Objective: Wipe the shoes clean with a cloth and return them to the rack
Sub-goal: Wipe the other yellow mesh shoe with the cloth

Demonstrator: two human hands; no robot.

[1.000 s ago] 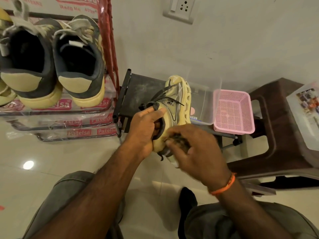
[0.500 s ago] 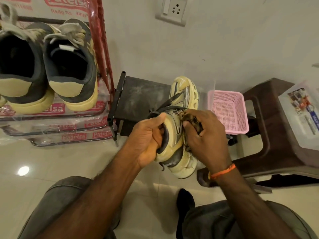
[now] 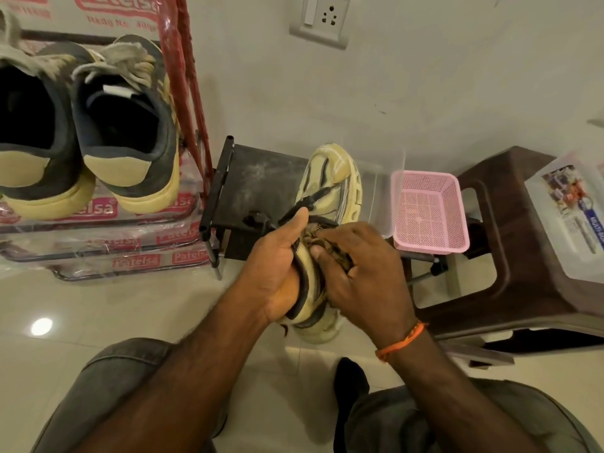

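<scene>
Pale yellow chunky-soled sneaker with black trim (image 3: pixel 330 188): held in the air above the tiled floor, toe toward the wall, in front of a small black rack shelf (image 3: pixel 258 188). Left hand (image 3: pixel 277 266): grip curled round the heel collar, thumb along the top. Right hand (image 3: pixel 362 273): grip pinching a mottled brown cloth (image 3: pixel 322 240) against the shoe's side. Pair of grey-and-yellow sneakers (image 3: pixel 127 125): on a plastic-wrapped rack, left. Pink mesh plastic basket (image 3: pixel 428 210): right of the shelf.

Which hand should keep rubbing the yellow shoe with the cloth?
Probably the right hand: it grips the cloth against the yellow shoe. The left hand is busy holding that shoe at its opening.
</scene>
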